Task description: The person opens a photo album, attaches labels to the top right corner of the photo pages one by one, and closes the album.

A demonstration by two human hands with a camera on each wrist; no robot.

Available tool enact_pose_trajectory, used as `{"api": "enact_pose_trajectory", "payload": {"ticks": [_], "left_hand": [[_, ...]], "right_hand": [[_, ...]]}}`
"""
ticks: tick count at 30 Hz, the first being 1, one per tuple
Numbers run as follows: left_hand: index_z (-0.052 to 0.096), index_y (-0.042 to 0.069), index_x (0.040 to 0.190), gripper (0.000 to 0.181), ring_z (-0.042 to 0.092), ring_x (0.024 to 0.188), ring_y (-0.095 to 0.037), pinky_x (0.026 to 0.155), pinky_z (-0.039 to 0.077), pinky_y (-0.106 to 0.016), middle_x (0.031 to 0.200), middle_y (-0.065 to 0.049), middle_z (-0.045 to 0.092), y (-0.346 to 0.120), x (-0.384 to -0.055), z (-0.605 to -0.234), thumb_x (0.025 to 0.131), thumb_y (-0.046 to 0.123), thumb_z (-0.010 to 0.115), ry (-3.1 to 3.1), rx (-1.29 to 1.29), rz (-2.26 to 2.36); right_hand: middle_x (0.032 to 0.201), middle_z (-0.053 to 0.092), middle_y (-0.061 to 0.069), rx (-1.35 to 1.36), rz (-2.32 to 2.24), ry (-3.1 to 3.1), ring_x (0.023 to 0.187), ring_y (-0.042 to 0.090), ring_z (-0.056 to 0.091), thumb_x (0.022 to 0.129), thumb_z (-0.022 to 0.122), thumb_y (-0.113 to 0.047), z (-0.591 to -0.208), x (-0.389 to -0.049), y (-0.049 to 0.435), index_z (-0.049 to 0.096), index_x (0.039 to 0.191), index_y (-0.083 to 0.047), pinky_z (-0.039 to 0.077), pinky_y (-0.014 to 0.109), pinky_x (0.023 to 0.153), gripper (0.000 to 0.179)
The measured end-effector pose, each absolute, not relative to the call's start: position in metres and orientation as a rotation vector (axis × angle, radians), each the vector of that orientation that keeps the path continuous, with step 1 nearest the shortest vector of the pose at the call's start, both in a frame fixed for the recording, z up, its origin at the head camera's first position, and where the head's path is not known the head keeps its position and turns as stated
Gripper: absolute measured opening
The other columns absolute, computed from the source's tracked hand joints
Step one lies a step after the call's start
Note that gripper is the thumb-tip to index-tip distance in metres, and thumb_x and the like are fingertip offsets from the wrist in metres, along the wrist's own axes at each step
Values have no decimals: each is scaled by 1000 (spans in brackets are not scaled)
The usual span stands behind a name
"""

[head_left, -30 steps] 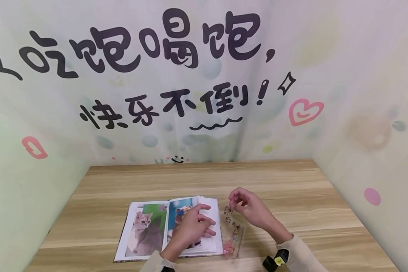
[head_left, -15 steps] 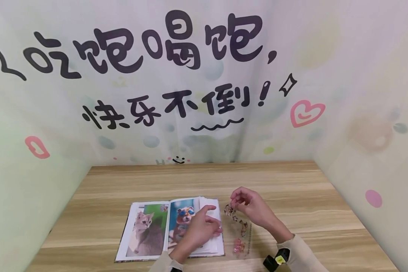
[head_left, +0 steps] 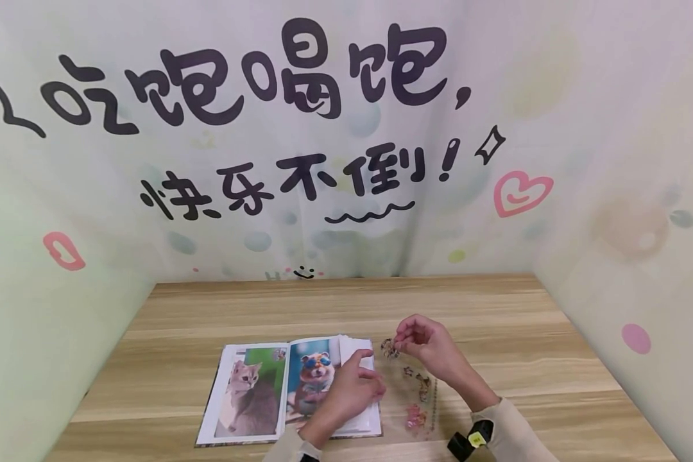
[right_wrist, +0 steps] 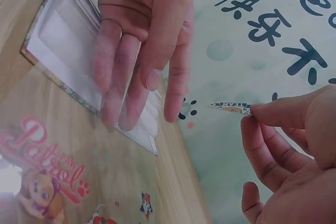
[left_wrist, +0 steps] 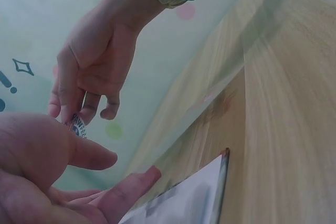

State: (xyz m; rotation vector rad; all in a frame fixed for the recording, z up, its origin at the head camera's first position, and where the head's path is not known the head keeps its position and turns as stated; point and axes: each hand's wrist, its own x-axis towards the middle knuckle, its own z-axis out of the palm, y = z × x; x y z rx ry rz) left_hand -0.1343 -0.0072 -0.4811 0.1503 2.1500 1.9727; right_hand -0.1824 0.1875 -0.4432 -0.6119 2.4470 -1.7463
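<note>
My right hand (head_left: 430, 350) pinches a small round sticker (right_wrist: 231, 107) between thumb and fingertip, seen nearly edge-on in the right wrist view. My left hand (head_left: 351, 390) is over the right page of an open photo album (head_left: 212, 410). It seems to hold a clear sticker sheet (head_left: 417, 417) by its edge; the film looks hazy over several of its fingers in the right wrist view, and the exact grip is partly hidden. A pink Paw Patrol logo (right_wrist: 47, 156) and several small stickers show on the sheet, which stands apart from the round sticker.
The album's left page carries a cat picture (head_left: 251, 398), its right page a hamster in sunglasses (head_left: 314, 378). Both lie on a wood-grain table (head_left: 485, 314). A printed cloth wall (head_left: 265, 244) rises at the back, with pale walls on both sides.
The left hand and the clear sheet have shifted right. A gap now shows between the round sticker and the sheet's other stickers. The right hand has risen slightly, still pinching the sticker.
</note>
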Motion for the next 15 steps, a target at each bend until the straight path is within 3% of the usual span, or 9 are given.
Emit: {"api": "enact_pose_trajectory", "payload": {"ticks": [8, 15], "left_hand": [[40, -3, 145, 69, 70, 76, -23, 63, 54, -25, 105, -21, 71, -2, -133, -481, 82, 1, 67, 2252, 186, 1856], [32, -3, 151, 72, 70, 98, -31, 83, 57, -43, 115, -23, 69, 1, -133, -481, 88, 6, 66, 2239, 237, 1809]], "right_hand": [[94, 67, 21, -537, -1788, 2430, 81, 13, 65, 86, 66, 10, -445, -185, 188, 59, 102, 6, 56, 24, 73, 17], [93, 67, 18, -443, -1829, 2440, 83, 15, 63, 85, 63, 12, -447, -185, 190, 58, 104, 8, 54, 23, 75, 20]]}}
